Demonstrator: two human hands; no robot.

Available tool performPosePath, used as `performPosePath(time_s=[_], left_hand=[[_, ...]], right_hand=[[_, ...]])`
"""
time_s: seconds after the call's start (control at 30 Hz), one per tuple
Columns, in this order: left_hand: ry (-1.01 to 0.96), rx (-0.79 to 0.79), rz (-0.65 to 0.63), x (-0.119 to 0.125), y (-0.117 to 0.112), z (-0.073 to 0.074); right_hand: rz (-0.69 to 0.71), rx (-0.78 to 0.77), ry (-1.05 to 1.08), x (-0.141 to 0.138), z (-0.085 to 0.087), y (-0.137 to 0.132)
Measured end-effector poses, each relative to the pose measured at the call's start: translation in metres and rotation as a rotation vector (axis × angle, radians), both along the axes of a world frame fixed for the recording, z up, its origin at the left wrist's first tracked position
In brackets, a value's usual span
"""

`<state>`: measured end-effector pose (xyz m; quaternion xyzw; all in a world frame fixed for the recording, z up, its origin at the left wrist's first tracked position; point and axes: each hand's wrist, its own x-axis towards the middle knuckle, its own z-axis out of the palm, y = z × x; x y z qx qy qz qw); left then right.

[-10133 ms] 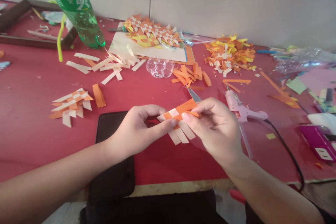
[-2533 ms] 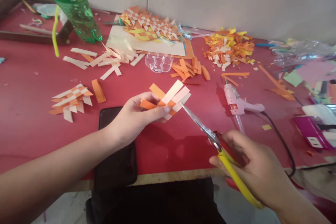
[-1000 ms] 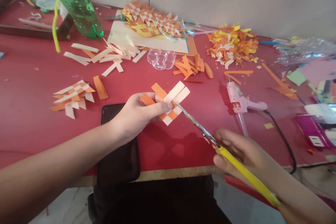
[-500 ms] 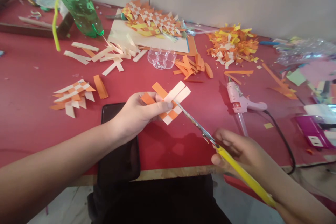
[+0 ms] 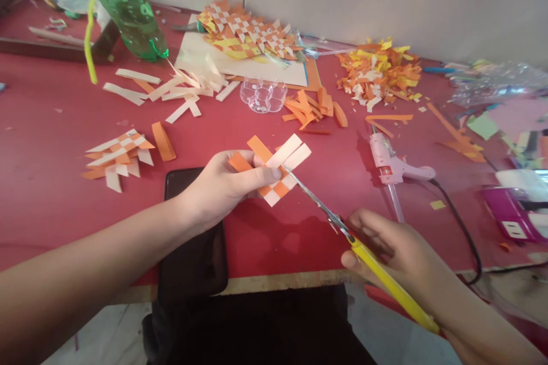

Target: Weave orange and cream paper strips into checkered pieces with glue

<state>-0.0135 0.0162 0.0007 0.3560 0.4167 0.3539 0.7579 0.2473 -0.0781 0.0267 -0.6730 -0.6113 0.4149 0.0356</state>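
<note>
My left hand pinches a small woven piece of orange and cream paper strips above the red table. My right hand is closed around the yellow handles of a pair of scissors. The scissor blades point up and left, and their tips meet the right edge of the woven piece, close to my left thumb.
A black phone lies under my left wrist. Another woven piece lies to the left, a pink glue gun with its cord to the right. Loose strips, paper scraps, a clear tray, a green bottle and a woven stack crowd the back.
Ten seconds ago both hands worked the woven piece. My right hand then took up the scissors and brought the blades to its right edge. Over the last second little has moved.
</note>
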Motion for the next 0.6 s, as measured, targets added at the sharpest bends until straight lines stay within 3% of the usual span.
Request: performPosePath(time_s=[0.13, 0.37, 0.5, 0.6], left_hand=[[0.010, 0.000, 0.007, 0.000, -0.001, 0.001], [0.053, 0.004, -0.010, 0.000, -0.001, 0.002], [0.002, -0.018, 0.002, 0.001, -0.001, 0.004], [-0.095, -0.029, 0.000, 0.002, -0.001, 0.005]], right_hand=[[-0.070, 0.025, 0.045, 0.000, -0.002, -0.002], [-0.120, -0.097, 0.162, -0.007, 0.003, 0.001], [-0.248, 0.011, 0.133, -0.011, 0.003, -0.001], [-0.257, 0.114, 0.048, -0.008, 0.000, 0.002]])
